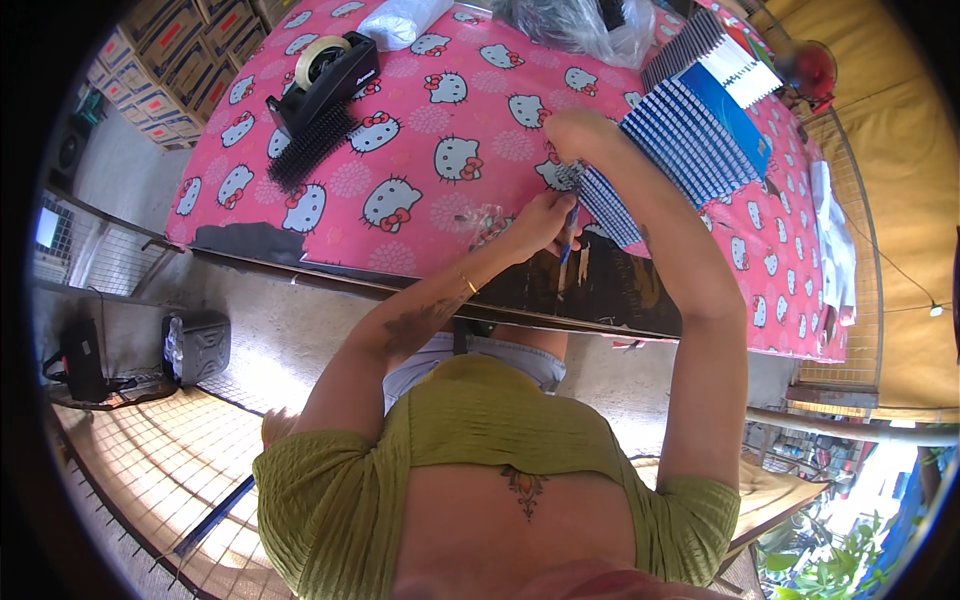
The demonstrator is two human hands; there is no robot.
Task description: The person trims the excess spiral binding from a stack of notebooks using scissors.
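Note:
My left hand [548,220] is closed near the table's front edge, its fingers pinched on a slim blue object [567,240] that points down toward the edge. Just beyond it, my right hand [580,135] is bent at the wrist and curled, with most of its fingers hidden. Between the two hands lies a small greyish, coil-like piece [566,176], too blurred to name. Beside my right forearm is a stack of blue-and-white ridged strips [685,140], like rows of binding wire. More of these blue strips [608,208] show under the forearm.
A black tape dispenser [330,85] and black binding combs [312,148] lie at the left on the pink patterned table cover [480,120]. Clear plastic bags [590,30] sit at the back. The cover is torn at the front edge, baring dark wood [510,285]. Cartons [180,60] are stacked far left.

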